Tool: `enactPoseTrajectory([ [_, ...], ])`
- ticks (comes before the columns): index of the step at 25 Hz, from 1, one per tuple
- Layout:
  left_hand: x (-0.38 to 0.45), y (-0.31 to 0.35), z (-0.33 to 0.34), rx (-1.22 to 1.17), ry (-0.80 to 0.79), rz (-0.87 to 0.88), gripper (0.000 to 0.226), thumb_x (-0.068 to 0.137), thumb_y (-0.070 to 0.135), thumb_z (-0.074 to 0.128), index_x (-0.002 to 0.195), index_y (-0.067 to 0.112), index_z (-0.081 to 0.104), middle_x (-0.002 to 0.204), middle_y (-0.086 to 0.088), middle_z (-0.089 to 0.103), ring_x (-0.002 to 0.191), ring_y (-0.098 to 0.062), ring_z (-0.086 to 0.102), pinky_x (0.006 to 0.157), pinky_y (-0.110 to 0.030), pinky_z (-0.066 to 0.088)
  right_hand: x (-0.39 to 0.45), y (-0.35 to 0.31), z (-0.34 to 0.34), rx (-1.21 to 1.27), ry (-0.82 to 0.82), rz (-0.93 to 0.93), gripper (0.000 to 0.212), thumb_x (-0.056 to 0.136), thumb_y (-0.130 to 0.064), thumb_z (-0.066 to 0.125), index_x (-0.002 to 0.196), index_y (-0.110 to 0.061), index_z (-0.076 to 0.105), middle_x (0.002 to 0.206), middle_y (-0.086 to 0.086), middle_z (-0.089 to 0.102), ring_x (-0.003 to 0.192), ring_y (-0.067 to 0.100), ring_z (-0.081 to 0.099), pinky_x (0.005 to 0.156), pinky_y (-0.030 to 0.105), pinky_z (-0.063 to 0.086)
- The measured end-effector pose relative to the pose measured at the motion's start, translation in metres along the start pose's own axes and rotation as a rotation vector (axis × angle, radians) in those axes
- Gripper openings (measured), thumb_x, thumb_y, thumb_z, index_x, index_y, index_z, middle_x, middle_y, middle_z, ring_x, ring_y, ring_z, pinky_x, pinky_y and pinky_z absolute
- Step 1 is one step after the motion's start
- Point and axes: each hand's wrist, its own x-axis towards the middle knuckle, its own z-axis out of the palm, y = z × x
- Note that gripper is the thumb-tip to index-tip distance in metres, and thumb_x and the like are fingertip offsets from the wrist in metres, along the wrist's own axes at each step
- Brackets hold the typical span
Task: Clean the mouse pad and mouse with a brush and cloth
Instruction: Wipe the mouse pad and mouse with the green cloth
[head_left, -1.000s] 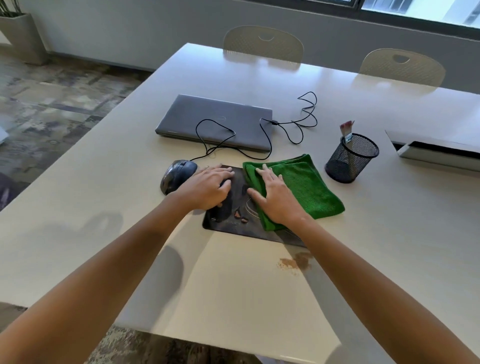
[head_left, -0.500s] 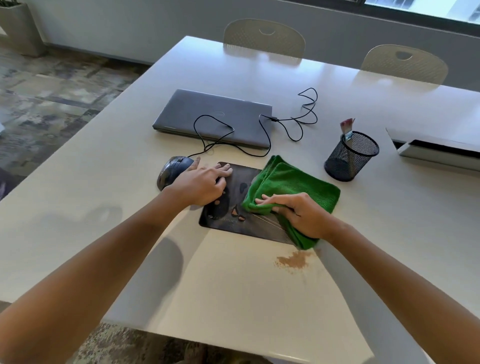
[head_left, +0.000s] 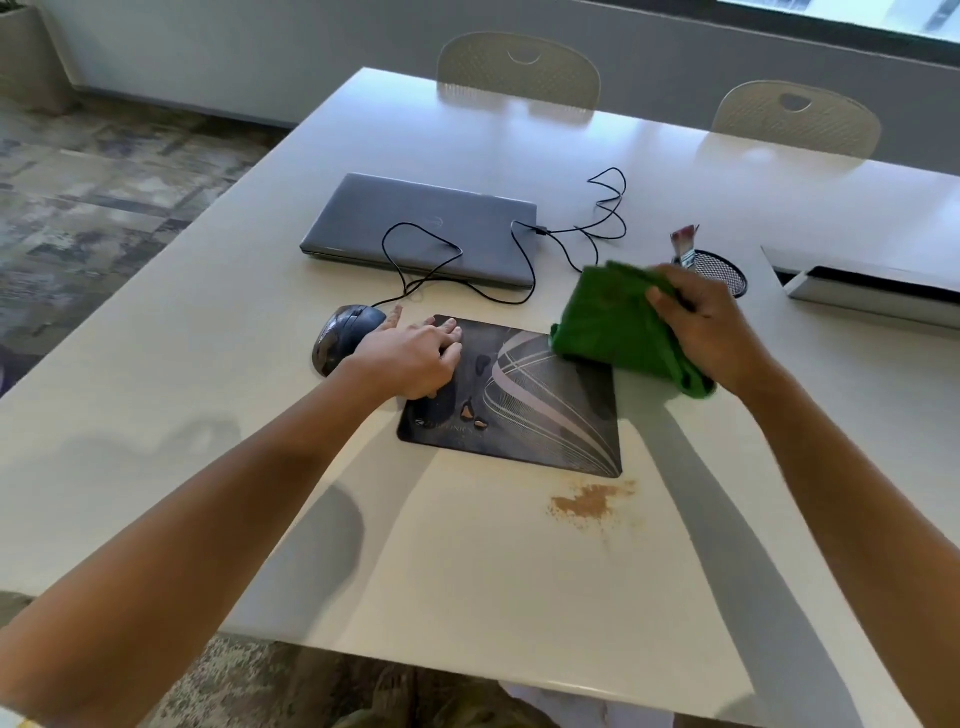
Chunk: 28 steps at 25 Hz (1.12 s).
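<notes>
White counter (head_left: 218, 374) fills the head view, with two chairs behind it. On it lies the dark pad (head_left: 540, 415), with the mouse (head_left: 343, 332) just beside its left edge. Left hand (head_left: 410, 358) rests flat on the pad, fingers straight and a bit apart. Right hand (head_left: 711, 332) grips the green cloth (head_left: 618, 327) over the pad's right corner, fingers clamped on it. Behind that hand, the brush (head_left: 684, 244) stands in a mesh cup (head_left: 724, 270). Brown dust (head_left: 587, 504) lies near the pad.
</notes>
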Motion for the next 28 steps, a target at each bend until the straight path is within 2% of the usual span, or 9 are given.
enactPoseTrajectory([
  [2,0.001,-0.003,-0.001,0.036,-0.007,0.008,0.054,0.108,0.036,0.02,0.16,0.023,0.022,0.169,0.006,0.012,0.156,-0.016,-0.008,0.119,-0.044,-0.02,0.016,-0.007,0.028,-0.156,0.059,-0.047,0.023,0.097,-0.02,0.052,0.112,-0.024,0.069,0.089,-0.012,0.069,0.078,0.004,0.063,0.07,0.011,0.046],
  [4,0.0,-0.006,0.002,0.071,0.012,0.011,0.054,0.108,0.038,0.019,0.161,0.026,0.02,0.169,0.007,0.008,0.154,-0.019,-0.018,0.117,-0.043,-0.024,0.015,-0.007,0.065,-0.236,-0.163,-0.059,0.027,0.1,-0.019,0.054,0.124,-0.021,0.066,0.101,-0.002,0.071,0.086,0.012,0.065,0.084,0.024,0.051],
  [5,-0.002,-0.007,0.004,0.076,0.023,0.007,0.054,0.108,0.039,0.019,0.16,0.028,0.019,0.169,0.007,0.007,0.153,-0.021,-0.021,0.116,-0.042,-0.025,0.009,-0.004,0.082,-0.289,-0.318,-0.072,0.03,0.1,-0.023,0.056,0.13,-0.024,0.062,0.116,0.0,0.069,0.102,0.013,0.065,0.098,0.032,0.048],
  [6,-0.003,-0.007,0.005,0.073,0.031,0.003,0.054,0.108,0.039,0.019,0.16,0.03,0.019,0.169,0.007,0.006,0.152,-0.021,-0.022,0.115,-0.041,-0.026,0.002,0.003,0.093,-0.352,-0.435,-0.084,0.038,0.099,-0.032,0.058,0.137,-0.027,0.056,0.135,-0.001,0.062,0.126,0.014,0.055,0.114,0.039,0.035],
  [8,-0.003,-0.007,0.006,0.073,0.041,-0.003,0.053,0.107,0.04,0.019,0.16,0.032,0.02,0.169,0.006,0.006,0.152,-0.022,-0.023,0.115,-0.042,-0.027,-0.004,0.016,0.102,-0.415,-0.478,-0.132,0.052,0.096,-0.044,0.06,0.146,-0.033,0.046,0.156,-0.008,0.041,0.149,0.016,0.026,0.125,0.042,0.01],
  [12,-0.004,-0.004,0.004,0.081,0.04,-0.022,0.053,0.107,0.041,0.019,0.16,0.032,0.021,0.169,0.006,0.006,0.153,-0.023,-0.022,0.117,-0.045,-0.026,-0.005,0.018,0.096,-0.298,-0.411,-0.16,0.039,0.101,-0.015,0.054,0.137,-0.028,0.058,0.149,-0.007,0.05,0.147,0.016,0.035,0.123,0.048,0.021],
  [18,-0.007,0.004,0.0,0.092,0.035,-0.061,0.054,0.107,0.041,0.019,0.159,0.033,0.023,0.169,0.007,0.007,0.153,-0.023,-0.021,0.119,-0.049,-0.023,-0.05,0.015,0.06,-0.243,-0.643,-0.31,0.045,0.096,0.005,0.055,0.128,-0.023,0.067,0.142,-0.011,0.057,0.143,0.008,0.04,0.123,0.041,0.026],
  [24,-0.008,0.012,-0.003,0.145,0.02,-0.089,0.055,0.106,0.041,0.019,0.16,0.03,0.023,0.169,0.004,0.007,0.153,-0.025,-0.02,0.12,-0.052,-0.021,-0.078,0.01,0.028,-0.294,-0.767,-0.348,0.049,0.089,0.008,0.063,0.124,-0.025,0.071,0.142,-0.013,0.057,0.14,0.005,0.044,0.122,0.032,0.027],
  [28,-0.007,0.012,-0.004,0.16,0.022,-0.094,0.055,0.107,0.043,0.018,0.16,0.031,0.022,0.169,0.003,0.008,0.153,-0.026,-0.02,0.12,-0.053,-0.021,-0.076,0.014,0.0,-0.309,-0.69,-0.312,0.05,0.09,0.012,0.055,0.114,-0.028,0.074,0.13,-0.014,0.065,0.126,0.003,0.057,0.111,0.034,0.045],
])
